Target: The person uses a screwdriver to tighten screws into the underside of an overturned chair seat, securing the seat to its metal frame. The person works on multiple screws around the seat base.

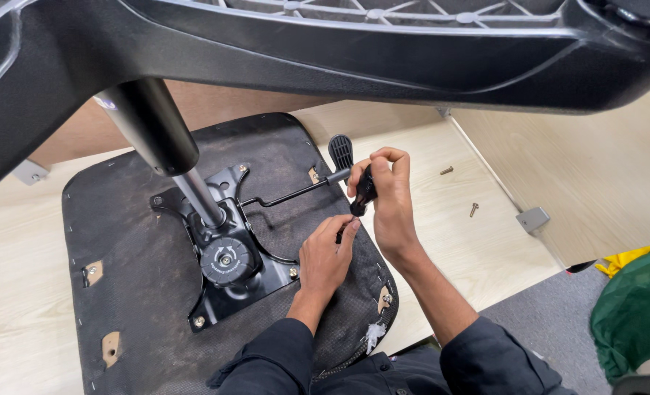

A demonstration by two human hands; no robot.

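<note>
On the seat, right hand grips a screwdriver; left hand, fingers loosely curled, steadies its tip, which could slip off the screw.

I log surface: pale wooden worktop with raised board along right edge | resting on it: upturned black seat base, underside up, covering the middle | two loose screws on bare wood right of seat, apart from each other | grey metal bracket at right board joint.
</note>
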